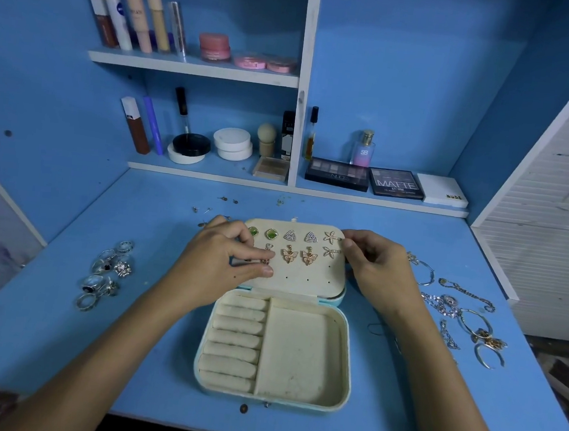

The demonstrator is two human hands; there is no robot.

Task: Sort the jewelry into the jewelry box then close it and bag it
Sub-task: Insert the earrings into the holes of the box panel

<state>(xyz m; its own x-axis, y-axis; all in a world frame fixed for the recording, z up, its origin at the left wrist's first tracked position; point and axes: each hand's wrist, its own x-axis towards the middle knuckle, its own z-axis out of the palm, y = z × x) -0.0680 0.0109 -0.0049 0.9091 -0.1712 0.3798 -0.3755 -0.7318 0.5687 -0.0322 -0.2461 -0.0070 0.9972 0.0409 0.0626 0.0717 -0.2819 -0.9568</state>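
On the blue desk (160,359) the jewelry box (341,357) lies open, its lid panel (305,275) studded with earrings. Left hand (224,261) pinches a dangling earring (267,253) against the panel; right hand (372,260) curls round the lid's right edge. Rings (106,268) left, chains (463,313) right, still unsorted. Risk: the panel could flex and let the post slip out.

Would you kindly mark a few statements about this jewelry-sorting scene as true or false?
1. The jewelry box lies open. True.
2. The ring rolls already hold rings. False: they are bare; the rings lie on the desk to the left.
3. Earrings sit pinned on the lid panel. True.
4. The chains and bangles fill the large compartment. False: it holds nothing; they lie right of the box.
5. The left hand pinches an earring at the panel. True.
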